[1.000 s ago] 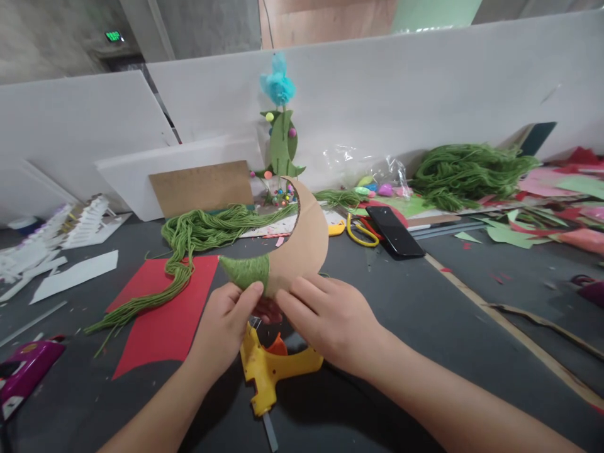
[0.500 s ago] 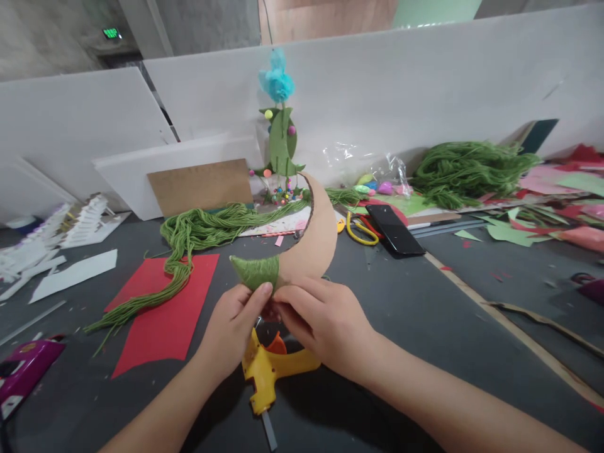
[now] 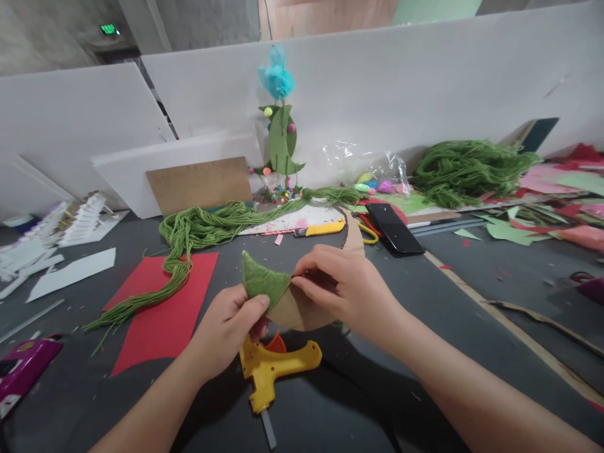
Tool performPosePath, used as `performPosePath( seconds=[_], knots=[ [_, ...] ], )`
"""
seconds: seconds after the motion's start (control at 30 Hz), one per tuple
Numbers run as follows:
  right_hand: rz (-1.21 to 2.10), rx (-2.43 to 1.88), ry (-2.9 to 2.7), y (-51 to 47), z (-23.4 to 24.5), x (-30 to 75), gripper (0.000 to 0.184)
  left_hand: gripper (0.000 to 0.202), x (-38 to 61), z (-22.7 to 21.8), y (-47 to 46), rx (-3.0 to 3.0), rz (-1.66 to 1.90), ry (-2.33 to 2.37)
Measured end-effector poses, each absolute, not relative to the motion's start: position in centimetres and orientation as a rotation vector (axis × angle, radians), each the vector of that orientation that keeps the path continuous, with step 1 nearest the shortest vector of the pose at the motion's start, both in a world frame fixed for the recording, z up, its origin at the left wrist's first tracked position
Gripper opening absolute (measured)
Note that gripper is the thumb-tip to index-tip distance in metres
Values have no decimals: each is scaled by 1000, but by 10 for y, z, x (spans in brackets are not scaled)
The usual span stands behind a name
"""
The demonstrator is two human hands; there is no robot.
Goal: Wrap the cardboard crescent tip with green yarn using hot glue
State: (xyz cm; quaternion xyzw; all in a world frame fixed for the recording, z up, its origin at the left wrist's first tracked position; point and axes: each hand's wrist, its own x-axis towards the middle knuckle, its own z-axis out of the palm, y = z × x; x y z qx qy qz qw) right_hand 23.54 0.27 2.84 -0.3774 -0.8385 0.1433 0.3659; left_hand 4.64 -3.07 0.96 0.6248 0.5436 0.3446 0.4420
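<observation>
A crescent-shaped piece of cardboard (image 3: 302, 309) is held up over the table, its left tip wrapped in green yarn (image 3: 264, 280). My left hand (image 3: 236, 321) pinches the wrapped end, thumb on the front face and fingers behind. My right hand (image 3: 346, 286) is closed at the crescent's upper inner edge, thumb and forefinger pinching the green yarn where the wrapping ends; it hides the crescent's middle. Below the hands lies a yellow hot glue gun (image 3: 278, 368) with an orange trigger and a glue stick poking out of its end.
A long green yarn bundle (image 3: 202, 226) trails over red paper (image 3: 163, 314). Behind are a yellow utility knife (image 3: 323, 228), a black phone (image 3: 394, 229), a larger yarn heap (image 3: 472, 167) and a blue-topped craft flower (image 3: 278, 82). A purple tool (image 3: 26, 371) lies at left.
The crescent has tilted, its far tip swinging down and right, uncovering the utility knife. My right hand has moved from the lower edge up to the inner edge. My left hand keeps its hold.
</observation>
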Motion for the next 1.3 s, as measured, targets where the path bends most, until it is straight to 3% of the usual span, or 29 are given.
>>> performPosePath(
  seconds=[0.3, 0.53, 0.67, 1.13, 1.3],
  knots=[
    [662, -1124, -2145, 6, 32, 236, 12, 29, 40, 5, -30, 1528, 903, 1174],
    [816, -1242, -1813, 9, 34, 237, 15, 8, 47, 6, -27, 1383, 1279, 1180],
    [825, -1301, -1795, 7, 32, 232, 17, 11, 48, 1, -27, 1267, 1408, 1240],
    [794, -1305, -1915, -1, 19, 220, 18, 26, 52, 0, -25, 1173, 1201, 1195],
    [958, -1274, -1915, 0, 22, 220, 17, 29, 48, 5, -23, 1157, 1137, 1246]
  ],
)
